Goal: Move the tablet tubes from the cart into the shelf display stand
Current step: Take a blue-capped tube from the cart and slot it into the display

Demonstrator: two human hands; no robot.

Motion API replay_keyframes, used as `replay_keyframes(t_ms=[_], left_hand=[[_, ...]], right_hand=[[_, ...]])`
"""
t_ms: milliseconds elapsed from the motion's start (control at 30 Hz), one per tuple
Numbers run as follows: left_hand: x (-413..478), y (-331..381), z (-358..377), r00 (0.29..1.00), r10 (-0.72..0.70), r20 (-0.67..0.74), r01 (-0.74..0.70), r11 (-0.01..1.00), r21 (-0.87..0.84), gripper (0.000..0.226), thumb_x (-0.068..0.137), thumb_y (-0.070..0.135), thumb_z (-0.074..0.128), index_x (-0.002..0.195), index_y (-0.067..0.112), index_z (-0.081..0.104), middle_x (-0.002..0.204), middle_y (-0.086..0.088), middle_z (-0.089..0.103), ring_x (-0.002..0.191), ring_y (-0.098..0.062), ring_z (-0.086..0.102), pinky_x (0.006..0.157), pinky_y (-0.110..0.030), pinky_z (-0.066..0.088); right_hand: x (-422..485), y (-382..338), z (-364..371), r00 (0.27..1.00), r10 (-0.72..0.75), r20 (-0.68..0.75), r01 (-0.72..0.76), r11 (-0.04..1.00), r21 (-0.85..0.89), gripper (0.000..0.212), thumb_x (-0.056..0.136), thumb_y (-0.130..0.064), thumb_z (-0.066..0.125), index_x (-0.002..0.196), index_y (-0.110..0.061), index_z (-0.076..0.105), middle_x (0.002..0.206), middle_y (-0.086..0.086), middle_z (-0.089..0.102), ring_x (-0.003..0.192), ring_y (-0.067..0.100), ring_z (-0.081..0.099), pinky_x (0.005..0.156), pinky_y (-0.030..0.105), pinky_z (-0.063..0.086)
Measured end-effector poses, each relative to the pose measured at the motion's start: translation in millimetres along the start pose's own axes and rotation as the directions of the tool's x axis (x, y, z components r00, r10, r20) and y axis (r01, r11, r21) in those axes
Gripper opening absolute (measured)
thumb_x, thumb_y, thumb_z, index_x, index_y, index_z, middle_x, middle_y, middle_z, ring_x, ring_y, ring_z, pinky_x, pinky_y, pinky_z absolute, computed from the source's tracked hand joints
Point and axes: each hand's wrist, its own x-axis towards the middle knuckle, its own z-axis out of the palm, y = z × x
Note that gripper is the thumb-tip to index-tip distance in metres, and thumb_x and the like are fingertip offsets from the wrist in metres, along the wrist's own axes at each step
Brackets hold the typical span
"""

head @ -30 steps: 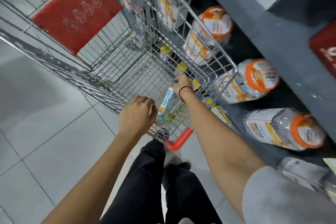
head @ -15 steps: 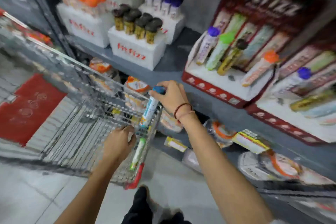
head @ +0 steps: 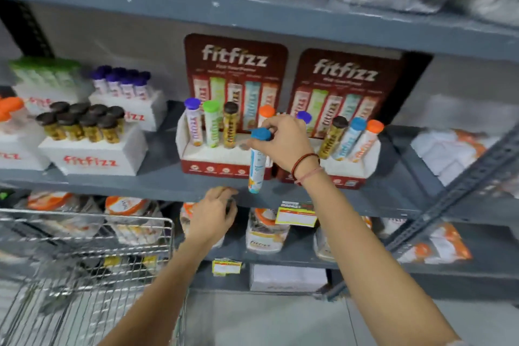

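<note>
My right hand (head: 283,141) grips a white tablet tube (head: 257,166) by its blue cap, hanging upright in front of the left red display stand (head: 213,169). That stand holds purple, green, brown and orange capped tubes, with a gap between the brown and orange ones. A second red stand (head: 348,177) sits to its right with several tubes. My left hand (head: 214,216) hovers below the shelf edge, fingers loosely curled, holding nothing. The wire cart (head: 84,261) is at lower left.
White boxes (head: 92,157) of capped tubes fill the left of the grey shelf (head: 140,184). Orange-lidded jars (head: 264,230) lie on the shelf below. A diagonal metal brace (head: 449,199) crosses at right. Wrapped packs sit on the top shelf.
My right hand lifted the blue-capped tube out of the cart up to the display stand. My left hand left the cart rim and rose toward the shelf edge. The view swung upward.
</note>
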Motion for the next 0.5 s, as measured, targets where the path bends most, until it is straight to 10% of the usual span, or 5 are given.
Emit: replay_keyframes(t_ms=[233,500], left_hand=[[15.0,-7.9,27.3,0.989,0.044,0.142,-0.064,0.989,0.136,0.049,0.081,0.016,0.063,0.128,0.009,0.049,0.13,-0.013,0.055,0.118,-0.034,0.049,0.094,-0.047,0.041],[10.4,-20.4,35.2,0.979,0.092,0.182,-0.127,0.973,0.191,0.057,0.084,0.02,0.06,0.135,0.009,0.04,0.143,-0.011,0.043,0.132,-0.027,0.037,0.112,-0.044,0.022]], right_hand=[[0.7,21.7,-26.7,0.996,0.042,-0.073,-0.045,0.998,-0.051,0.033,0.071,-0.039,0.077,0.075,-0.007,0.07,0.064,0.0,0.052,0.068,0.015,0.049,0.06,0.023,0.035],[8.6,23.8,-35.1,1.0,0.001,-0.009,-0.002,0.995,-0.096,0.026,0.082,-0.03,0.067,0.096,-0.008,0.068,0.098,0.012,0.063,0.093,0.025,0.058,0.074,0.028,0.042]])
